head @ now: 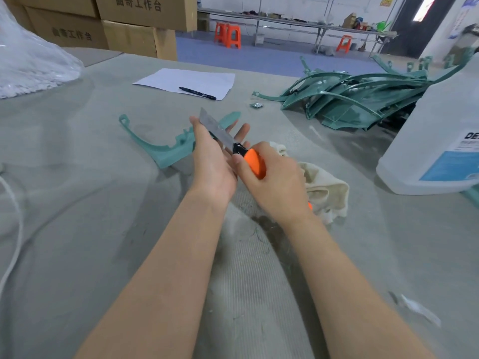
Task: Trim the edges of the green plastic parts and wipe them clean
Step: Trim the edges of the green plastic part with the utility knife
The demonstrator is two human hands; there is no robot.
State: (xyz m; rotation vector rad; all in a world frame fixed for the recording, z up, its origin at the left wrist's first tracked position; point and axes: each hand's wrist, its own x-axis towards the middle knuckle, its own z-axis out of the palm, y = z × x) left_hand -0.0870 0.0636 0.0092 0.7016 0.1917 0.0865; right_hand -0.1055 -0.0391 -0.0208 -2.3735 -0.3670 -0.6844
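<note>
Green part (166, 151) lies loose on tabletop (77, 203); my right hand (272, 182) grips the orange knife (255, 163), left hand (215, 159) flat, fingers (242, 130) straight under its blade. Pile (363, 99), cloth (324, 187) waiting: I judge early.

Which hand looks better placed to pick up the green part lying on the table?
Left. The left hand lies open just by the part; the right hand is busy gripping the knife.
</note>
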